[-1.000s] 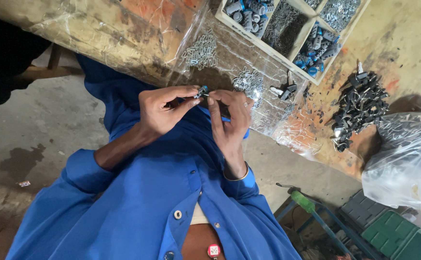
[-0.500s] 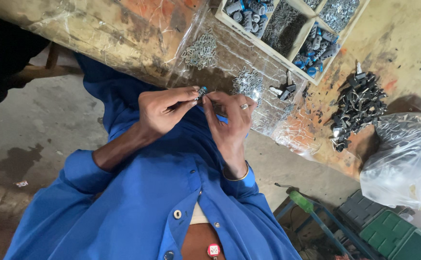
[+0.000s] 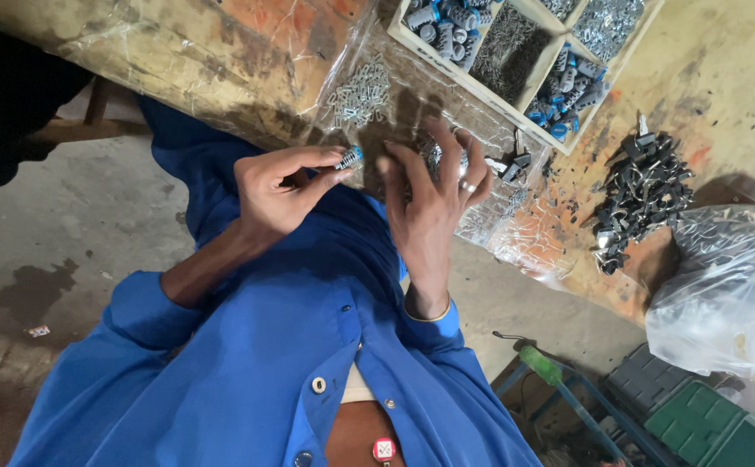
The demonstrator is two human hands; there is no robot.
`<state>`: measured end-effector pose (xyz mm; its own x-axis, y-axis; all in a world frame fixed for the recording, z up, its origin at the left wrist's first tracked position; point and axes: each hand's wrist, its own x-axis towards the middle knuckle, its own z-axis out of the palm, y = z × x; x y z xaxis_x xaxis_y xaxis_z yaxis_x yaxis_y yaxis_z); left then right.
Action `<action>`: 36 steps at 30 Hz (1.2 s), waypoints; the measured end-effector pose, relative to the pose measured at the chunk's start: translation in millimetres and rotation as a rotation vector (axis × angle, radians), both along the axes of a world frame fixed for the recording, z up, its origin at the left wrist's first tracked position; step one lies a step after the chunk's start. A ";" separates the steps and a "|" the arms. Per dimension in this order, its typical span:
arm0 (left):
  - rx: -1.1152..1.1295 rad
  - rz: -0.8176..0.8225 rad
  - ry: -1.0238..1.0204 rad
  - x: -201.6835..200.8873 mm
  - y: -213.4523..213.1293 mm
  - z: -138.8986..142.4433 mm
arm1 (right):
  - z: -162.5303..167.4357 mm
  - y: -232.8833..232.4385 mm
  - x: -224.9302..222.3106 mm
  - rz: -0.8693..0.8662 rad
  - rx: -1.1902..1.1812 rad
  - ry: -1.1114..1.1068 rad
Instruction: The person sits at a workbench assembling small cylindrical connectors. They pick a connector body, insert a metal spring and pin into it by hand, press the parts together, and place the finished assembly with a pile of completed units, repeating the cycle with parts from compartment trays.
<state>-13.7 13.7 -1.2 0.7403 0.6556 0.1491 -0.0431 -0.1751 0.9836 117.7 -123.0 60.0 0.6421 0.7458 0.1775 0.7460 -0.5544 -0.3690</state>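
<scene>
The left hand (image 3: 278,195) pinched a small grey-and-blue cylindrical part (image 3: 349,158) between thumb and fingertips, the other fingers curled in, just off the near edge of the workbench (image 3: 222,60). The right hand (image 3: 433,203) hung beside it with fingers spread apart and holding nothing, a plain ring (image 3: 468,186) on one finger; half a second before, both hands had met at the part, and the right one had since let go and opened.

The bench top was worn wood, blotched with orange and dark stains, with crinkled clear plastic sheeting (image 3: 395,95) draped over its near edge. On the sheeting lay a loose heap of small shiny metal screws (image 3: 358,89). Farther along stood a pale wooden tray (image 3: 528,91) split into compartments: matching grey-and-blue parts in some, fine dark bits in another. Toward the bench's right end sat a pile of black angular clips (image 3: 641,195), and beyond it a bulging clear plastic bag (image 3: 723,285). Blue sleeves (image 3: 222,346) covered both arms.
</scene>
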 end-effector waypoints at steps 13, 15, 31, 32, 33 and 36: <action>-0.011 -0.063 0.000 8.8 -9.8 -1.0 | -5.5 -30.3 -1.4 0.166 0.134 0.147; -0.008 -0.070 0.018 9.2 -10.3 0.0 | -5.5 -29.5 -1.9 0.090 0.189 0.063; 0.120 -0.105 0.019 9.7 -14.2 -3.9 | -8.5 -11.8 -10.6 0.030 0.381 0.328; 0.132 -0.103 0.013 9.8 -14.3 -4.5 | -8.6 -11.3 -10.3 0.026 0.385 0.333; 0.146 -0.101 0.004 10.3 -14.0 -5.1 | -8.9 -10.5 -10.0 0.022 0.392 0.337; 0.169 -0.107 -0.011 10.9 -13.3 -4.7 | -6.9 -11.3 -10.9 0.004 0.338 0.340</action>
<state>-2.8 0.3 -6.0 0.8021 0.5381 0.2591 -0.0812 -0.3314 0.9400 106.7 -134.3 53.0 0.7031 0.6849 0.1912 0.5536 -0.3584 -0.7517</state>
